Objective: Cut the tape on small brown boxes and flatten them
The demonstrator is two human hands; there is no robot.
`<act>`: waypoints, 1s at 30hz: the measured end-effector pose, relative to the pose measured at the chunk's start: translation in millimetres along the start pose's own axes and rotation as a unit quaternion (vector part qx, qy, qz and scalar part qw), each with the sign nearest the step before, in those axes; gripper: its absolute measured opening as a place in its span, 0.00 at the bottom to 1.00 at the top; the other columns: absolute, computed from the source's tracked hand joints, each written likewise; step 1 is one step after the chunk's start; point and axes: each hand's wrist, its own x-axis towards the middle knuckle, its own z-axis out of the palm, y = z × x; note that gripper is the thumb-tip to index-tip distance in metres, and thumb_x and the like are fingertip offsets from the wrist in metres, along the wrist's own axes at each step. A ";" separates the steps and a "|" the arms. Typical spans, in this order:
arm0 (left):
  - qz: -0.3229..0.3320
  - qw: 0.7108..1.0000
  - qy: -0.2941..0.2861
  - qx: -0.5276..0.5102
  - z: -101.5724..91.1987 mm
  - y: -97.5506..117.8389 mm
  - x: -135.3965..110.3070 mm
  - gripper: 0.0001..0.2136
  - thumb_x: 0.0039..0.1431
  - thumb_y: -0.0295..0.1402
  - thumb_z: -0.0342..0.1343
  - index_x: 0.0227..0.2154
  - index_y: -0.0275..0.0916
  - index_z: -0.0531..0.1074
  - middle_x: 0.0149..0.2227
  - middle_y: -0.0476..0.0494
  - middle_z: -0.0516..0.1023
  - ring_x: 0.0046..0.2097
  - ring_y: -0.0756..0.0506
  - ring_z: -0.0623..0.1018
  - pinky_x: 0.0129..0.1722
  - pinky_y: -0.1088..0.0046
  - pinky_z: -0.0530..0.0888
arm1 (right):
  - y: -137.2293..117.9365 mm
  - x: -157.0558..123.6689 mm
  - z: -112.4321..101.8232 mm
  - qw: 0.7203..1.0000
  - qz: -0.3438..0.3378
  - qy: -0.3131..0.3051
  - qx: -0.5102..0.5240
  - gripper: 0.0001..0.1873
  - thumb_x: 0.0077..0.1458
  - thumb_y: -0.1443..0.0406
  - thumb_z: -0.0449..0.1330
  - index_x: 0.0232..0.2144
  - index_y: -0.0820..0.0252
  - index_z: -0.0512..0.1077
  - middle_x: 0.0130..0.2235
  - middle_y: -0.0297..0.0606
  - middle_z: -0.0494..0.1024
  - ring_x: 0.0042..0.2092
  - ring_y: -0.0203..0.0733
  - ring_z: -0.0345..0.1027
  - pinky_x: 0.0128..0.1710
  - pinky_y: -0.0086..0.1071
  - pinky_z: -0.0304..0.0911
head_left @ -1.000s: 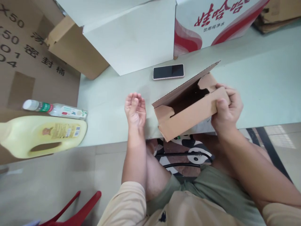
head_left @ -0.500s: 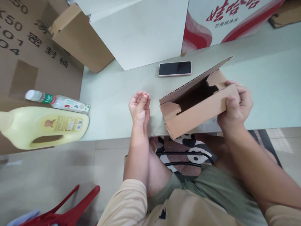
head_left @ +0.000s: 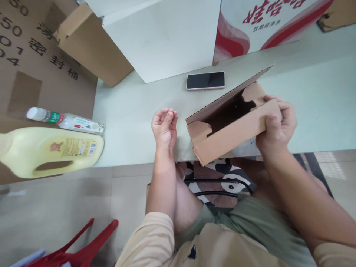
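A small brown cardboard box point(head_left: 230, 142) is tilted above the table's front edge, its long lid flap raised and its two end flaps folded partly over the opening. The inside is dark. My right hand point(head_left: 278, 124) grips the box at its right end, thumb on the front wall and fingers behind. To the left of the box, apart from it, my left hand point(head_left: 165, 126) is held palm up with thumb and fingertips pinched together. Whether anything small sits in that pinch cannot be made out.
On the pale table point(head_left: 133, 107) lies a phone point(head_left: 205, 80). Behind it stand a white box point(head_left: 167, 40) and a red-and-white carton point(head_left: 258, 29). At left are a yellow jug point(head_left: 55, 148), a plastic bottle point(head_left: 66, 120) and brown cartons point(head_left: 94, 44). A red chair point(head_left: 83, 244) stands below.
Hardly anything differs. The view has shifted slightly, so the table items sit a little further left. My right hand keeps its grip on the box, and my left hand stays pinched.
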 end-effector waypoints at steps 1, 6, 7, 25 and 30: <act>-0.004 1.000 -0.003 0.000 -2.0 1.3 -0.1 0.18 0.33 0.36 0.80 0.28 0.44 0.79 0.29 0.55 0.83 0.33 0.53 0.82 0.36 0.79 0.78 | 0.3 -0.1 -0.3 1.000 0.002 0.000 -0.002 0.14 0.59 0.54 0.63 0.40 0.56 0.76 0.49 0.46 0.79 0.54 0.48 0.72 0.59 0.50 0.61; 0.042 0.999 0.013 -0.016 -16.9 17.7 3.6 0.09 0.66 0.36 0.56 0.31 0.50 0.79 0.42 0.56 0.85 0.51 0.54 0.81 0.49 0.79 0.76 | 1.8 -0.5 -1.9 1.000 0.006 -0.001 -0.026 0.16 0.58 0.51 0.62 0.39 0.57 0.74 0.49 0.46 0.78 0.54 0.50 0.72 0.59 0.52 0.62; 0.062 0.998 0.019 -0.011 -19.2 21.0 5.4 0.11 0.68 0.35 0.52 0.33 0.52 0.79 0.47 0.57 0.83 0.58 0.54 0.78 0.53 0.78 0.75 | 1.9 -0.5 -2.0 1.000 0.008 -0.002 -0.029 0.17 0.58 0.50 0.62 0.39 0.56 0.74 0.49 0.45 0.78 0.54 0.51 0.72 0.59 0.53 0.62; 0.077 0.907 -0.330 0.250 24.5 23.9 -46.4 0.29 0.51 0.66 0.56 0.35 0.48 0.85 0.45 0.38 0.84 0.57 0.33 0.78 0.65 0.49 0.68 | -4.8 -4.4 8.1 0.998 0.040 -0.016 -0.038 0.21 0.60 0.54 0.60 0.54 0.50 0.67 0.60 0.46 0.70 0.59 0.51 0.70 0.59 0.48 0.66; 0.147 0.781 -0.416 0.442 36.3 48.3 -63.7 0.20 0.46 0.50 0.70 0.40 0.46 0.82 0.49 0.38 0.81 0.64 0.29 0.72 0.67 0.44 0.65 | -8.7 -1.5 16.4 0.993 0.041 -0.029 -0.110 0.19 0.63 0.48 0.53 0.49 0.52 0.65 0.58 0.46 0.72 0.63 0.52 0.67 0.62 0.53 0.63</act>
